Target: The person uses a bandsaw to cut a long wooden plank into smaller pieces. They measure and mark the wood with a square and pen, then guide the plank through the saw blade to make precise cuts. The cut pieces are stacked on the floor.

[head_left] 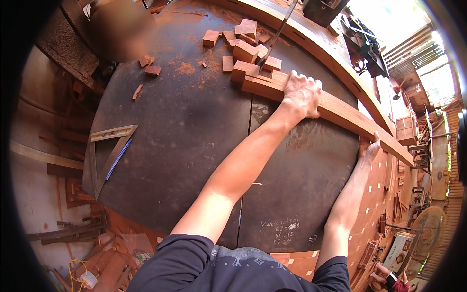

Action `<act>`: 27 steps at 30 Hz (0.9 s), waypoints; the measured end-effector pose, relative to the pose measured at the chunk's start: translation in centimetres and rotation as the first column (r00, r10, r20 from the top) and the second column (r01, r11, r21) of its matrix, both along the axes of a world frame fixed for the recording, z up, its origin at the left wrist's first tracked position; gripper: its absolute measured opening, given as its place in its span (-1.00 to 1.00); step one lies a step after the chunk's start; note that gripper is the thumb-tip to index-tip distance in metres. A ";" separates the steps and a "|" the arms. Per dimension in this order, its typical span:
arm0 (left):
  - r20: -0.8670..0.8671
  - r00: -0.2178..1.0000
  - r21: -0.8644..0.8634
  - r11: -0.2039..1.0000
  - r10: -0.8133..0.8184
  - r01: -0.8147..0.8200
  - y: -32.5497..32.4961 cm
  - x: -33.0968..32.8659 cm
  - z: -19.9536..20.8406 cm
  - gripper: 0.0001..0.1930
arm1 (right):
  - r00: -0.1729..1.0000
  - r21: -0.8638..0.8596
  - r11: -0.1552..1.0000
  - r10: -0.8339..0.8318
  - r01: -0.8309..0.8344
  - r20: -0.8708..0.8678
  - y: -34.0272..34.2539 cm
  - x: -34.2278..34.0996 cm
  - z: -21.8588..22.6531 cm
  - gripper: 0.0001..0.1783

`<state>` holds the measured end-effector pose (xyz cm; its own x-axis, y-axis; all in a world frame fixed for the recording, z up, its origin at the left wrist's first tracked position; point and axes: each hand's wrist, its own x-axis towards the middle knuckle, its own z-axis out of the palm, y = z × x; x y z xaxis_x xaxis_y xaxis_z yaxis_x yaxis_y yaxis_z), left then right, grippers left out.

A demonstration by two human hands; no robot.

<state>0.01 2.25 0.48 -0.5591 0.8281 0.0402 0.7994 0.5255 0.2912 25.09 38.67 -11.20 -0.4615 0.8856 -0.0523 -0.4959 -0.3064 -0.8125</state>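
A long reddish-brown wooden beam [343,117] lies slantwise across the dark metal saw table [194,146]. Its far left end, cut in a stepped shape, meets the thin upright bandsaw blade [278,36]. My left hand [302,93] is closed over the top of the beam, a short way from the blade. Further along, my right hand [369,147] grips the beam from its near side and underneath, past the table's right edge. Several small wood offcuts [244,50] are heaped around the blade and that end of the beam.
A set square [114,132] and a blue pen [118,159] lie at the table's left. Wood scraps [152,70] and sawdust sit at the far left. Behind the blade runs another long timber [340,73]. A fan [428,226] and another person [395,282] are at lower right.
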 end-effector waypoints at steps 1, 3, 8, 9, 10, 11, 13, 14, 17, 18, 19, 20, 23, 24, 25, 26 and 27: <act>0.003 1.000 -0.002 1.000 -0.002 0.002 0.0 0.0 0.1 -0.21 | 1.000 0.002 1.000 0.000 0.000 -0.004 0.0 0.0 0.0 -0.61; 0.008 1.000 -0.005 1.000 -0.005 0.005 0.0 0.0 0.1 -0.21 | 1.000 0.006 1.000 -0.002 0.002 -0.013 -0.1 0.0 0.0 -0.60; 0.007 1.000 0.014 1.000 -0.012 0.012 -0.1 -0.1 0.2 -0.21 | 1.000 0.015 1.000 -0.027 0.027 0.004 -0.4 -0.1 0.4 -0.58; 0.003 1.000 0.016 1.000 -0.011 0.010 -0.1 -0.1 0.1 -0.22 | 0.999 0.014 0.999 -0.036 0.036 0.005 -0.5 -0.2 0.4 -0.57; -0.001 1.000 0.019 1.000 -0.009 0.009 -0.1 -0.1 0.0 -0.22 | 0.999 0.008 0.999 -0.040 0.040 0.009 -0.7 -0.3 0.4 -0.58; -0.006 1.000 0.021 1.000 -0.007 0.008 -0.1 -0.2 0.0 -0.22 | 0.999 0.001 0.999 -0.044 0.044 0.012 -0.8 -0.5 0.5 -0.58; -0.003 1.000 0.016 1.000 -0.009 0.009 -0.2 -0.2 0.1 -0.22 | 0.999 -0.008 0.999 -0.051 0.052 0.016 -1.1 -0.6 0.6 -0.59; -0.001 1.000 0.013 1.000 -0.009 0.009 -0.2 -0.2 0.1 -0.22 | 0.998 -0.012 0.999 -0.053 0.053 0.017 -1.3 -0.7 0.7 -0.59; 0.010 1.000 0.009 1.000 -0.014 0.014 0.0 -0.2 0.3 -0.22 | 0.998 0.004 0.998 -0.060 0.060 0.024 -0.8 -0.3 0.6 -0.59; 0.008 1.000 0.013 1.000 -0.015 0.015 0.0 -0.2 0.3 -0.22 | 0.998 0.013 0.998 -0.060 0.060 0.027 -0.8 -0.3 0.6 -0.59; 0.005 1.000 0.017 1.000 -0.016 0.016 0.1 -0.2 0.2 -0.22 | 0.998 0.022 0.998 -0.060 0.059 0.036 -0.7 -0.2 0.6 -0.59; 0.003 1.000 0.022 1.000 -0.018 0.018 0.1 -0.2 0.2 -0.22 | 0.997 0.031 0.998 -0.060 0.058 0.046 -0.7 0.0 0.6 -0.59; 0.004 1.000 0.007 1.000 -0.008 0.008 -0.2 -0.3 0.1 -0.23 | 0.996 0.030 0.998 -0.066 0.064 0.067 -2.2 -1.0 1.0 -0.59; -0.002 1.000 0.014 1.000 -0.007 0.007 -0.1 -0.3 0.0 -0.23 | 0.994 0.030 0.997 -0.076 0.074 0.074 -2.4 -0.9 1.1 -0.59; -0.008 1.000 0.020 1.000 -0.005 0.005 -0.1 -0.3 0.0 -0.24 | 0.994 0.028 0.997 -0.079 0.077 0.073 -2.4 -0.9 1.3 -0.59; -0.014 1.000 0.025 1.000 -0.003 0.003 -0.1 -0.3 -0.1 -0.24 | 0.994 0.025 0.997 -0.080 0.079 0.073 -2.5 -1.0 1.4 -0.59; -0.013 1.000 0.026 1.000 -0.005 0.005 0.0 -0.3 -0.1 -0.24 | 0.994 0.021 0.996 -0.083 0.081 0.073 -2.5 -0.9 1.4 -0.59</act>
<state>-0.26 2.21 0.43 -0.5542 0.8295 0.0689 0.8057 0.5138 0.2949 24.19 36.15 -9.80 -0.3826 0.9215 -0.0671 -0.4572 -0.2520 -0.8529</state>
